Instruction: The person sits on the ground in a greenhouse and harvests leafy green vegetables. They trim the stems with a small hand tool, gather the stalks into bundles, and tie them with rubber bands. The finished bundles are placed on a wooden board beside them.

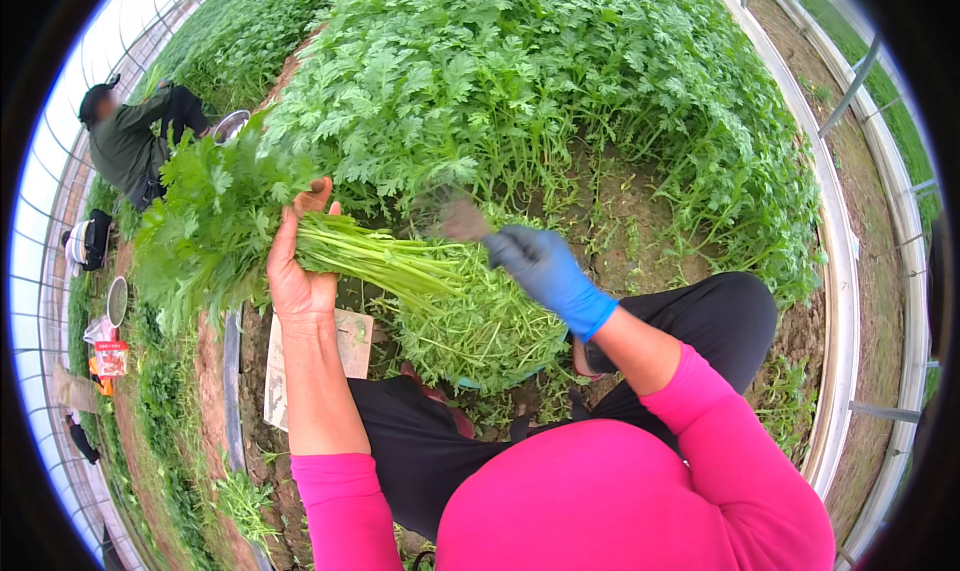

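Note:
In my bare left hand (304, 263) lies a thick bunch of leafy greens (367, 252), apparently garland chrysanthemum. Its leaves spread to the left of the hand and its pale stems point right. My right hand (544, 275), in a blue glove, grips a small tool (463, 220) with a brownish-grey head. Motion blurs the tool's far end, so its exact kind cannot be told. Below the stem ends, between my legs, sits a heap of loose greens and stems (487, 323). A bit of light-blue rim (469, 383) shows under the heap's front edge.
Dense standing greens (540, 68) fill the bed ahead. A flat board (352, 342) lies by my left forearm. Another person (131, 143) sits at the far left near a metal basin (231, 125). A red-and-white bag (111, 357) lies left; a white rail (832, 308) runs along the right.

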{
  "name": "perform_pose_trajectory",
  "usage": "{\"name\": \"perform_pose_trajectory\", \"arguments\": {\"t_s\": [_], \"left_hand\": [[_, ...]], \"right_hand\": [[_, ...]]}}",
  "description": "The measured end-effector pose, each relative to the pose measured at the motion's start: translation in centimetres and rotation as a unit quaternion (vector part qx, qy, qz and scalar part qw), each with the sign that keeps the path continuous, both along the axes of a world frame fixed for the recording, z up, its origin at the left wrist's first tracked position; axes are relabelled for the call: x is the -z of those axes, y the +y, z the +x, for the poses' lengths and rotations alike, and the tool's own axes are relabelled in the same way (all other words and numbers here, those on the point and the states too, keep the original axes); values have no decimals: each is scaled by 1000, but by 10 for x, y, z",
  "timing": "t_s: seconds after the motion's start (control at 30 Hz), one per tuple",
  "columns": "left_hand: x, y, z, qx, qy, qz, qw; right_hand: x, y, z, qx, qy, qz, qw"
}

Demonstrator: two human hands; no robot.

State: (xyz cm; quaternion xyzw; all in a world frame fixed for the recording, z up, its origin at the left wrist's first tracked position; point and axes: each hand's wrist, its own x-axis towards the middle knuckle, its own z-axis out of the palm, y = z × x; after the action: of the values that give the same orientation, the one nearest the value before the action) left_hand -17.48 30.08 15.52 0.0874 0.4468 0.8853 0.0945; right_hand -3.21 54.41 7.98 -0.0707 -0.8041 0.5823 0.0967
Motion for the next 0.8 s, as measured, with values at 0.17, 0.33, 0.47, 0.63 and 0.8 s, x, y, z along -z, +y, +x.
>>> {"name": "perform_pose_trajectory", "arguments": {"t_s": [0.17,0.33,0.47,0.63,0.8], "left_hand": [[-1,6,5,-10,-35,11,999],[-8,-6,-5,-81,-56,21,995],[-2,4,-3,-77,-85,-1,993],[-1,17,5,10,-59,14,998],[-10,5,7,145,87,76,983]], "right_hand": [[28,-8,-11,-45,-43,297,953],[79,57,3,68,-129,313,939],[57,47,-13,149,6,118,982],[0,-14,-2,50,94,278,954],[-1,-24,23,-43,104,236,965]]}}
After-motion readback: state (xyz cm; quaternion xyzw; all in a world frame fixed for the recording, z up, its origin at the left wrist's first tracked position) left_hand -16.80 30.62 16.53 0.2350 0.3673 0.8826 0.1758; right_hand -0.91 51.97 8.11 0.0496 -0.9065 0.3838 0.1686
